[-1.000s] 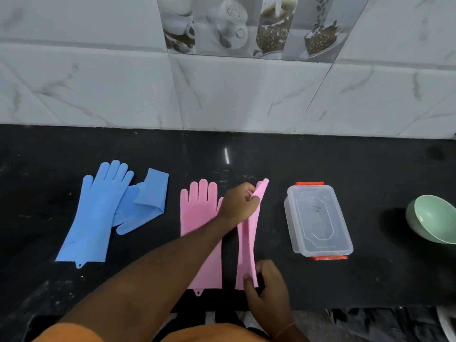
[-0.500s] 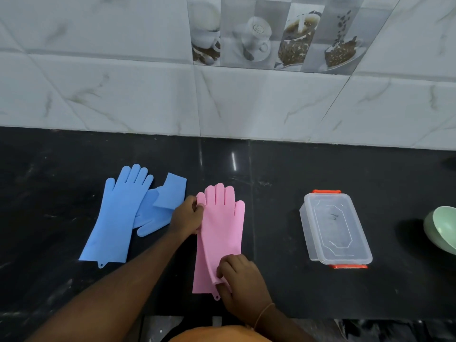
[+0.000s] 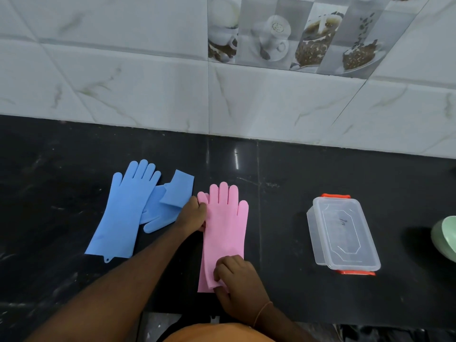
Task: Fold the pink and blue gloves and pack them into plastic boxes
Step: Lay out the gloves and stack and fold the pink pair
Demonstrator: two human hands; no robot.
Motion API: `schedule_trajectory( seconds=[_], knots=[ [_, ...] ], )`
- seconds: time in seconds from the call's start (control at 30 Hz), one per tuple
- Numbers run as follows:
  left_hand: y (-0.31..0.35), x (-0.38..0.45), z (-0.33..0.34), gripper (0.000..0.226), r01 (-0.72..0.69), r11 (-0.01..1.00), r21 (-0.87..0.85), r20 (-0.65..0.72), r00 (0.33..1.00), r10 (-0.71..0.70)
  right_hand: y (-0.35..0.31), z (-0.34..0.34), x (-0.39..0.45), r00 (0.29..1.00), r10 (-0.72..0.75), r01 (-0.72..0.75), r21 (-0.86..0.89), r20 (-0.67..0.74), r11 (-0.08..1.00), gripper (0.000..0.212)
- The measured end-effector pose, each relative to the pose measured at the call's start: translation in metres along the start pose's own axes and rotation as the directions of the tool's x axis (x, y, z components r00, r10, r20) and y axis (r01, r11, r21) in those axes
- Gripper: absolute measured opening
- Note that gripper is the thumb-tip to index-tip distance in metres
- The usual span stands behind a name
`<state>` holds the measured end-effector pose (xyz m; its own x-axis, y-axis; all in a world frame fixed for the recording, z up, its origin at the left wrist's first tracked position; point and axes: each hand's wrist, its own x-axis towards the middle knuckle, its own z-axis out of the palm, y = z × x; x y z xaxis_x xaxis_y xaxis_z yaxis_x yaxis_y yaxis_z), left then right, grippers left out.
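Two pink gloves (image 3: 225,225) lie stacked, fingers pointing away, on the black counter (image 3: 278,218). My left hand (image 3: 193,214) grips the stack's left edge near the thumb. My right hand (image 3: 237,277) pinches the cuff end at the near edge. To the left lie two blue gloves: one flat (image 3: 123,211), the other folded over (image 3: 170,201) beside it. A clear plastic box (image 3: 343,233) with orange clips and its lid on stands to the right, apart from both hands.
A pale green bowl (image 3: 445,236) sits at the right edge of the view. The tiled wall (image 3: 172,95) rises behind the counter. The counter's front edge runs just under my right wrist.
A second ago the right pink glove was held up on edge; it was laid on top of the other pink glove. My left hand moved to the stack's left side.
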<state>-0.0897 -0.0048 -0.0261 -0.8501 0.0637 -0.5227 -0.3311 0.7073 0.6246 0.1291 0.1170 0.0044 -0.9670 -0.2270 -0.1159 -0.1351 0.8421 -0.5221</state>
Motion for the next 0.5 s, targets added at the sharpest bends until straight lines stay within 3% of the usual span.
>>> schedule_trajectory(
  seconds=[0.23, 0.37, 0.43, 0.5],
  knots=[
    [-0.002, 0.003, -0.005, 0.018, -0.014, 0.999, -0.035, 0.061, 0.998, 0.016, -0.002, -0.004, 0.005, 0.995, 0.034, -0.034, -0.001, 0.091, 0.999, 0.025],
    [-0.008, -0.003, -0.008, 0.02, -0.085, 0.995, 0.045, 0.031, 0.996, 0.083, 0.001, -0.014, 0.005, 0.982, 0.041, -0.039, -0.015, 0.187, 0.999, 0.048],
    [-0.012, -0.007, -0.008, 0.022, -0.11, 0.991, 0.071, 0.018, 0.994, 0.109, 0.005, -0.021, 0.007, 0.978, 0.138, -0.15, 0.069, 0.155, 0.986, 0.049],
    [-0.016, -0.012, -0.009, 0.024, -0.122, 0.991, 0.049, 0.004, 0.993, 0.122, 0.011, -0.027, 0.015, 0.949, 0.316, -0.313, 0.218, 0.026, 0.924, 0.029]
  ],
)
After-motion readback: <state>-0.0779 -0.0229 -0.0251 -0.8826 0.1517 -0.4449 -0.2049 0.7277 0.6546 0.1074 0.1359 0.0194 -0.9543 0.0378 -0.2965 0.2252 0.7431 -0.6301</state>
